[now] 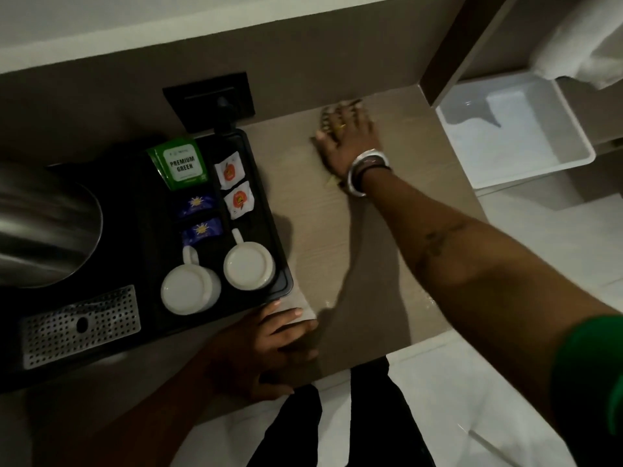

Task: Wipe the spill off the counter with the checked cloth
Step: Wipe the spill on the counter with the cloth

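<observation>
My right hand (350, 143) lies flat at the far end of the pale wood counter (323, 237), pressing down on the checked cloth (326, 117). Only a dark-and-light edge of the cloth shows past my fingers; the rest is hidden under the palm. A faint yellowish smear (332, 182) lies on the counter just beside my wrist, and a small wet glint (328, 303) shows nearer me. My left hand (269, 345) rests flat with fingers spread on the counter's near edge, next to the tray's corner, holding nothing.
A black tray (279, 230) at the left carries two white mugs (247, 266), tea and sugar sachets (180, 163), and a steel kettle (43, 224). A black wall socket (209, 99) is behind it. A white bin (512, 129) sits to the right, below counter level.
</observation>
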